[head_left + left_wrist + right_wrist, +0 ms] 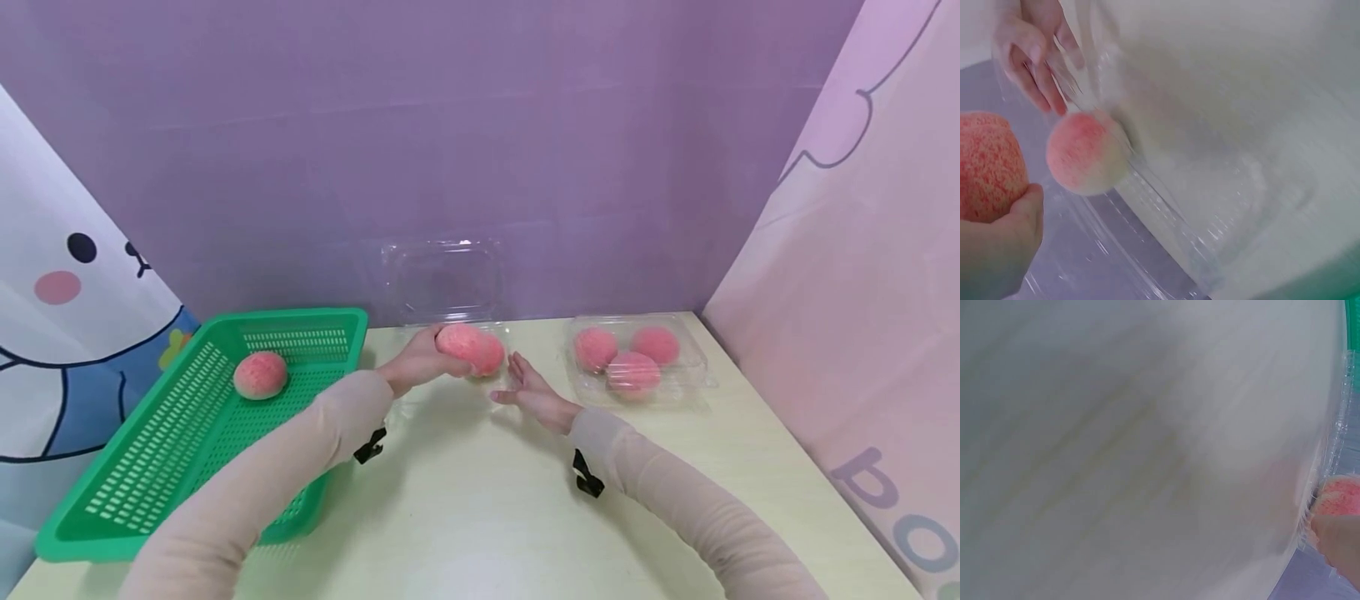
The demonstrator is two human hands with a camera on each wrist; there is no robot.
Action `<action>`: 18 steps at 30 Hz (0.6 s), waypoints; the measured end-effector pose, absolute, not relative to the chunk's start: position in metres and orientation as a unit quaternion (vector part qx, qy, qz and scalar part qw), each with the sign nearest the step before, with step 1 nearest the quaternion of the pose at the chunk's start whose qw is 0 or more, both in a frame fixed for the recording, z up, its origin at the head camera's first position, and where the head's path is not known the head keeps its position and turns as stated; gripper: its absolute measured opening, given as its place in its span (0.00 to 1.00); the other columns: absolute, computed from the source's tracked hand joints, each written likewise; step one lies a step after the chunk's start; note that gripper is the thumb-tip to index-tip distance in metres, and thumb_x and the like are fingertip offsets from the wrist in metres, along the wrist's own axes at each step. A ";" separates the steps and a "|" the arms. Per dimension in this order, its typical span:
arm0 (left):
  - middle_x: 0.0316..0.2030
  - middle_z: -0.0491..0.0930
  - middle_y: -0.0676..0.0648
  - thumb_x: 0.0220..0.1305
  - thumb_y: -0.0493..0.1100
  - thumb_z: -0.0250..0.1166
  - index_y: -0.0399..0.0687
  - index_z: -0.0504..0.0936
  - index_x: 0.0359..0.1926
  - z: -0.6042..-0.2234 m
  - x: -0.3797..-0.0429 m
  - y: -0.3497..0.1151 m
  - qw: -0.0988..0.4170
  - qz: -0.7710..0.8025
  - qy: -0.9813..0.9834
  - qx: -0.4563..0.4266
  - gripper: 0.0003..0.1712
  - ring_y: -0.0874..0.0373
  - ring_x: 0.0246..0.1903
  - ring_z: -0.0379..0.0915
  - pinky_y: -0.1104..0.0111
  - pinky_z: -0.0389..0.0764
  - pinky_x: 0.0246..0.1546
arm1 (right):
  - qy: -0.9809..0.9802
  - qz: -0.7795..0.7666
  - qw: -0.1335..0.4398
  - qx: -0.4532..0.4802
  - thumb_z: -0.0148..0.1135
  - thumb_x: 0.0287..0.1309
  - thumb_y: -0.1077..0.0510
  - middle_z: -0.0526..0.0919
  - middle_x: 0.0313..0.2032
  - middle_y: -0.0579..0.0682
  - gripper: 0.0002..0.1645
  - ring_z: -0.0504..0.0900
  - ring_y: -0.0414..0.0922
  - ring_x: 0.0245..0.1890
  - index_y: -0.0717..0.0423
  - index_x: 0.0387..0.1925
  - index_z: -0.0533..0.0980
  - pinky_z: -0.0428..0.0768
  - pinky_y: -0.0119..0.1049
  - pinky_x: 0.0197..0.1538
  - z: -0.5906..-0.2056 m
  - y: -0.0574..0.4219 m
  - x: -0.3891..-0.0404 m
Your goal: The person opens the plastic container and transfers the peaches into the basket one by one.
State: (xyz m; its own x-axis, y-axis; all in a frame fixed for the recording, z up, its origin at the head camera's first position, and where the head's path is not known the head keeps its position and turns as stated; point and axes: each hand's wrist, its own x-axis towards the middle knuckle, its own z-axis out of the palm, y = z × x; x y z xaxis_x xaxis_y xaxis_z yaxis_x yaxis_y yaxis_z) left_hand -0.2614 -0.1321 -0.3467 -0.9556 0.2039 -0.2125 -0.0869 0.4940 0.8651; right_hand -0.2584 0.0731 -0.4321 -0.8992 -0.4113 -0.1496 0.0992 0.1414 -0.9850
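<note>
My left hand (420,362) grips a pink, red-speckled peach (457,340), held over an open clear plastic clamshell box (408,340). Another peach (1087,153), pink fading to cream, sits inside the box. Behind it, the box's transparent lid (448,282) stands raised against the purple backdrop. My right hand (534,395) is at the box's right side, fingers loosely extended and holding nothing, fingertips right at the clear wall. In the right wrist view, pale tabletop fills most of the picture, with part of a hand and a peach at the right edge.
A green slotted basket (292,315) stands on the left with one peach (260,375) inside. On the right, a second clear box (693,354) contains three peaches (633,375). The pale table (480,517) ends at the purple cloth (525,167) behind.
</note>
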 end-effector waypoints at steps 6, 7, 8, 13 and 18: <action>0.59 0.67 0.47 0.43 0.48 0.73 0.48 0.56 0.66 -0.337 -0.247 -0.132 0.132 0.509 0.850 0.040 0.50 0.50 0.57 0.66 0.53 0.71 0.57 | 0.733 -0.644 0.193 -0.104 0.60 0.54 0.62 0.31 0.72 0.51 0.58 0.34 0.49 0.71 0.55 0.70 0.29 0.40 0.45 0.71 -0.437 0.073 -0.262; 0.59 0.67 0.48 0.43 0.48 0.73 0.49 0.56 0.66 -0.336 -0.245 -0.133 0.132 0.509 0.850 0.043 0.50 0.50 0.57 0.66 0.53 0.71 0.57 | 0.733 -0.644 0.193 -0.105 0.60 0.55 0.62 0.31 0.72 0.51 0.58 0.34 0.49 0.71 0.55 0.70 0.29 0.40 0.45 0.71 -0.437 0.073 -0.262; 0.59 0.67 0.48 0.43 0.48 0.73 0.49 0.56 0.66 -0.334 -0.243 -0.135 0.131 0.508 0.850 0.047 0.50 0.51 0.57 0.66 0.53 0.71 0.56 | 0.733 -0.644 0.193 -0.104 0.60 0.55 0.63 0.31 0.72 0.51 0.58 0.34 0.49 0.71 0.55 0.70 0.29 0.40 0.45 0.71 -0.438 0.073 -0.262; 0.59 0.65 0.48 0.44 0.50 0.73 0.50 0.55 0.66 -0.326 -0.237 -0.146 0.119 0.496 0.858 0.053 0.51 0.51 0.56 0.66 0.54 0.72 0.55 | 0.730 -0.647 0.195 -0.102 0.60 0.54 0.64 0.30 0.72 0.52 0.59 0.33 0.50 0.71 0.56 0.70 0.27 0.38 0.46 0.71 -0.436 0.073 -0.262; 0.61 0.64 0.47 0.44 0.52 0.73 0.49 0.54 0.67 -0.315 -0.233 -0.156 0.104 0.481 0.869 0.041 0.52 0.49 0.57 0.64 0.52 0.73 0.54 | 0.728 -0.647 0.198 -0.105 0.60 0.54 0.64 0.29 0.71 0.51 0.59 0.33 0.50 0.71 0.56 0.69 0.27 0.38 0.45 0.71 -0.434 0.074 -0.261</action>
State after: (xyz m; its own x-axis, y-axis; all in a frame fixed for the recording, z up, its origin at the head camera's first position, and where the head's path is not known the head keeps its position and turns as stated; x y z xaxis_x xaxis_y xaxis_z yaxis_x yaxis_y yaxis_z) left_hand -0.2334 -0.1556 -0.3152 -0.9751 0.1710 -0.1413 -0.0290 0.5333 0.8454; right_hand -0.2606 0.0738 -0.4344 -0.8995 -0.4095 -0.1524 0.1033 0.1396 -0.9848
